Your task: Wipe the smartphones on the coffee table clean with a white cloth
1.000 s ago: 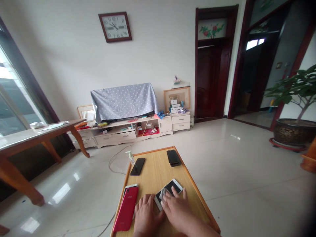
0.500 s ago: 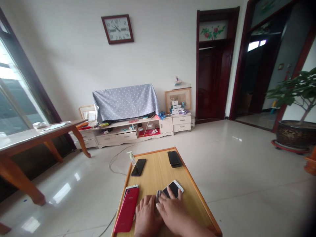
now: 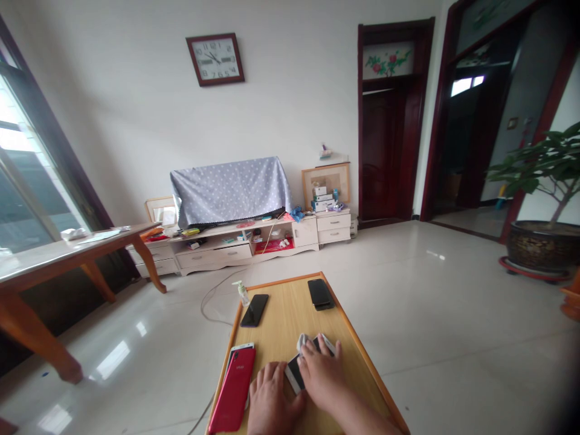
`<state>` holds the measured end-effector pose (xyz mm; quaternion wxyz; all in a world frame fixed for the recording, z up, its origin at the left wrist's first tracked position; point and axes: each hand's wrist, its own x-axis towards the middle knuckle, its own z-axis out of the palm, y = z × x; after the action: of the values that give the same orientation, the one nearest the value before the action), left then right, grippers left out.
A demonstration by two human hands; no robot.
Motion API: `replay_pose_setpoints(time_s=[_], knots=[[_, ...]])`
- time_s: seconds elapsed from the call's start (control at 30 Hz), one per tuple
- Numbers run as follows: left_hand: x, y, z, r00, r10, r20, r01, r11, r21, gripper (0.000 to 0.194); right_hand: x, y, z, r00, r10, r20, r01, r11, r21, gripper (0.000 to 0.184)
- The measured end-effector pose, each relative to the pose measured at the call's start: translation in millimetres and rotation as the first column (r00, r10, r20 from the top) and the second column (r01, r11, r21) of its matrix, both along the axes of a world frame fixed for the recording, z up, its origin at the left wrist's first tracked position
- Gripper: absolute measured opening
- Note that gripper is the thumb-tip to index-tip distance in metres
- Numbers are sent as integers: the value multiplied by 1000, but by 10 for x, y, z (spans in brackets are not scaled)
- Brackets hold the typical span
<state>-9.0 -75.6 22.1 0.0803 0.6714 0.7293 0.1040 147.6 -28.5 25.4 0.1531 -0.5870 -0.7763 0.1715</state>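
A white phone (image 3: 295, 373) lies face up on the small wooden table (image 3: 285, 320). My left hand (image 3: 272, 402) lies flat beside it, fingers spread, touching its near end. My right hand (image 3: 322, 379) presses a small grey cloth (image 3: 302, 342) onto the phone's far end, fingers curled over it. A red phone (image 3: 233, 393) lies on top of a white one at my left. Two black phones, one at the far left (image 3: 254, 309) and one at the far right (image 3: 321, 293), rest at the table's back.
A small pump bottle (image 3: 243, 292) stands at the table's far left corner. A cable (image 3: 212, 302) trails over the shiny floor. A larger wooden table (image 3: 67, 254) is at the left, a TV cabinet (image 3: 235, 241) at the wall, a potted plant (image 3: 539, 235) at the right.
My right hand has slid the cloth from the phone's near end up to its far end. My left hand stays beside the phone.
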Motion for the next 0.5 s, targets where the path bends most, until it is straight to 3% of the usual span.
replay_pose_setpoints(time_s=[0.07, 0.13, 0.27, 0.37, 0.43, 0.5], knots=[[25, -4, 15, 1000, 10, -8, -10, 1000, -7, 65, 150, 104, 56, 993, -106, 46, 107, 994, -29, 56], [39, -4, 24, 1000, 14, -17, -14, 1000, -14, 66, 216, 104, 76, 990, -128, 58, 130, 991, -35, 57], [22, 4, 29, 999, 8, -35, -9, 999, -40, 58, 64, -197, 4, 996, 84, -34, -84, 997, 2, 57], [2, 2, 38, 999, -2, -45, -2, 997, -80, 52, -41, -401, -19, 947, 305, -105, -303, 952, 34, 53], [5, -8, 43, 999, -2, -34, 0, 998, -65, 50, -6, -408, 20, 947, 306, -100, -303, 952, 45, 52], [19, -19, 44, 1000, 4, -21, -4, 1000, -24, 52, 85, -328, 79, 977, 199, -71, -197, 980, 42, 54]])
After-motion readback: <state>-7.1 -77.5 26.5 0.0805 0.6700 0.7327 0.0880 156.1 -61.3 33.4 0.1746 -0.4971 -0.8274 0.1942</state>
